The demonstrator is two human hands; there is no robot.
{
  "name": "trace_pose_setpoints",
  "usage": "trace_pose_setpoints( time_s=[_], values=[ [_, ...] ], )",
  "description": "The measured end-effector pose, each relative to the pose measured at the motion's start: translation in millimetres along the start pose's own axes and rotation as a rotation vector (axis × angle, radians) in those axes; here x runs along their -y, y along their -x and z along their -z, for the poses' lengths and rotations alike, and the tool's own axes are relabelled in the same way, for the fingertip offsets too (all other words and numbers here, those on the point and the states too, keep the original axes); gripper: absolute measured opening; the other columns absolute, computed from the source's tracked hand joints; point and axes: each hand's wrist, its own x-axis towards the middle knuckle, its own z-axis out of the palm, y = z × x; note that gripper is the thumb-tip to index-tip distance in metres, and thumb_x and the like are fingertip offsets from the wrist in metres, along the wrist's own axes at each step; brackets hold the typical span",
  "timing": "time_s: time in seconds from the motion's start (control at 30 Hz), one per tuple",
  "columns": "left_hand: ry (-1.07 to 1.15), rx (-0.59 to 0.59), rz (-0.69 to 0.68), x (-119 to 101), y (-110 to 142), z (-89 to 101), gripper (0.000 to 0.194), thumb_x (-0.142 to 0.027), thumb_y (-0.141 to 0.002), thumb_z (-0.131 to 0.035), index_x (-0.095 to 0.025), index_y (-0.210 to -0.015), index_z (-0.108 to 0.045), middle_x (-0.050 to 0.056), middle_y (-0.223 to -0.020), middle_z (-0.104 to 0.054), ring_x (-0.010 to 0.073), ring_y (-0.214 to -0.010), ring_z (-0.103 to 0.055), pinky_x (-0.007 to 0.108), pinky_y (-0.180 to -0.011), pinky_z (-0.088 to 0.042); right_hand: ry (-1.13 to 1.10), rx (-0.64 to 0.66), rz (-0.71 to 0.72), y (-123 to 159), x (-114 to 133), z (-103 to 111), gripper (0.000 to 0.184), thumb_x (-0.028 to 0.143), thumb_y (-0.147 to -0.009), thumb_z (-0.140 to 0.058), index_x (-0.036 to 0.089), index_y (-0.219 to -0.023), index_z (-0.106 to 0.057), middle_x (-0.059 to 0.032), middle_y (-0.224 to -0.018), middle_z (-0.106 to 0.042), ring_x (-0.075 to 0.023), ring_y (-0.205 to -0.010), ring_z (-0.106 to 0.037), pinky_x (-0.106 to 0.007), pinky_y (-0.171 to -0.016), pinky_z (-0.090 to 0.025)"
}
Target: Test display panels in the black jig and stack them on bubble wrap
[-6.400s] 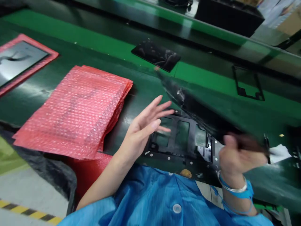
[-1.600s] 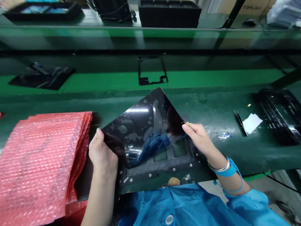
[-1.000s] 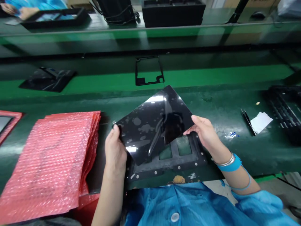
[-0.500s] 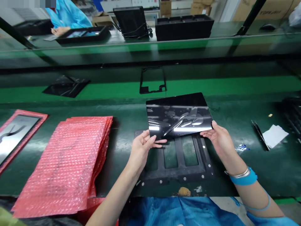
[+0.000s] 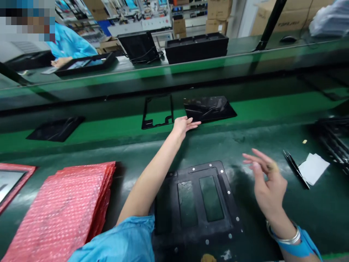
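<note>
A glossy black screen panel [image 5: 209,108], covered in wrinkled film, is over the green strip at the back of the bench. My left hand [image 5: 184,126] pinches its near left corner, thumb above and fingers along the edge. To the left of that hand lies a thin black frame [image 5: 143,112] with an open middle. My right hand [image 5: 268,182] hovers over the bench, fingers apart and holding nothing. Between my arms a black fixture plate [image 5: 197,203] with window cut-outs and small round metal dots lies flat.
At the left are a stack of pink bubble-wrap pouches [image 5: 60,203], a screen on pink wrap [image 5: 11,182] and another dark panel [image 5: 56,129]. Tweezers [image 5: 296,169] and white paper [image 5: 313,168] lie right. Behind the ledge are black trays [image 5: 196,49] and a co-worker's blue sleeve [image 5: 73,42].
The black screen panel has moved away from above the fixture plate to the green strip, carried by my left hand. My right hand has let go of it. The view has tilted up.
</note>
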Motion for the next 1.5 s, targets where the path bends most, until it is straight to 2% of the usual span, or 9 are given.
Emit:
trace_pose_setpoints(
  time_s=[0.27,0.5,0.67,0.83,0.9,1.03,1.13,1.3,1.5],
  values=[
    [-0.676,-0.333,-0.233,-4,-32,47.5,0.050,-0.011,-0.082,-0.065,-0.006,-0.130,-0.056,0.028,-0.154,-0.036,0.0418,-0.150,-0.020,0.057,-0.121,-0.008,0.109,0.079,0.303,1,15,2,0.030,0.006,-0.092,-0.055,0.022,-0.115,-0.065,-0.0048,-0.096,-0.076,-0.0154,-0.080,-0.073,-0.029,-0.076,-0.057],
    [-0.868,-0.334,-0.166,0,-38,88.4,0.027,-0.003,-0.071,-0.061,-0.006,-0.098,-0.065,0.028,-0.127,-0.058,0.0455,-0.135,-0.042,0.059,-0.114,-0.024,0.092,0.123,0.321,3,18,3,0.026,0.006,-0.093,-0.054,0.022,-0.107,-0.068,-0.0022,-0.085,-0.074,-0.0144,-0.074,-0.070,-0.028,-0.070,-0.056],
    [-0.727,-0.277,-0.211,-27,-29,108.2,0.025,-0.004,-0.064,-0.066,-0.008,-0.089,-0.066,0.020,-0.109,-0.061,0.0353,-0.112,-0.059,0.048,-0.107,-0.040,0.105,0.130,0.336,7,15,0,0.022,0.011,-0.095,-0.053,0.023,-0.104,-0.069,-0.0040,-0.089,-0.077,-0.0163,-0.074,-0.072,-0.030,-0.068,-0.057],
    [-0.488,-0.175,-0.390,-43,43,82.0,0.025,-0.013,-0.071,-0.068,-0.014,-0.096,-0.069,0.012,-0.116,-0.062,0.0245,-0.107,-0.062,0.038,-0.102,-0.049,0.092,0.149,0.335,13,15,-6,0.024,0.014,-0.095,-0.052,0.023,-0.110,-0.070,-0.0057,-0.094,-0.077,-0.0171,-0.077,-0.072,-0.031,-0.071,-0.058],
    [-0.138,0.065,-0.442,-37,92,58.9,0.026,-0.023,-0.076,-0.070,-0.015,-0.101,-0.068,0.010,-0.108,-0.065,0.0231,-0.098,-0.065,0.038,-0.093,-0.054,0.083,0.164,0.347,16,17,-10,0.031,0.017,-0.096,-0.054,0.023,-0.124,-0.065,-0.0084,-0.105,-0.076,-0.0178,-0.082,-0.072,-0.032,-0.072,-0.058],
    [0.335,0.439,-0.238,-14,183,14.4,0.026,-0.030,-0.077,-0.078,-0.016,-0.094,-0.066,0.008,-0.101,-0.065,0.0193,-0.088,-0.065,0.037,-0.084,-0.059,0.070,0.229,0.424,23,19,-15,0.053,0.023,-0.093,-0.062,0.025,-0.145,-0.048,-0.0111,-0.123,-0.070,-0.0183,-0.084,-0.070,-0.032,-0.069,-0.058],
    [0.476,0.502,-0.170,-1,219,-1.1,0.022,-0.026,-0.081,-0.077,-0.016,-0.096,-0.066,0.006,-0.098,-0.065,0.0151,-0.089,-0.064,0.026,-0.082,-0.057,0.044,0.231,0.473,28,17,-14,0.048,0.018,-0.092,-0.061,0.026,-0.138,-0.052,-0.0086,-0.114,-0.073,-0.0162,-0.070,-0.067,-0.030,-0.063,-0.057],
    [0.356,0.595,-0.207,-2,239,18.8,0.059,-0.019,-0.078,-0.079,-0.021,-0.134,-0.059,0.011,-0.129,-0.061,0.0225,-0.121,-0.061,0.033,-0.105,-0.050,-0.038,0.201,0.402,32,22,-6,0.013,0.022,-0.091,-0.059,0.026,-0.100,-0.068,-0.0036,-0.086,-0.075,-0.0182,-0.066,-0.070,-0.029,-0.061,-0.057],
    [0.027,0.554,-0.224,-10,271,67.1,0.070,-0.025,-0.084,-0.075,-0.032,-0.149,-0.050,0.007,-0.160,-0.037,0.0294,-0.138,-0.050,0.044,-0.117,-0.042,-0.376,0.450,-0.191,41,35,-4,0.023,0.046,-0.085,-0.071,0.023,-0.079,-0.068,-0.0041,-0.067,-0.072,-0.0167,-0.049,-0.063,-0.027,-0.049,-0.054]
  ],
)
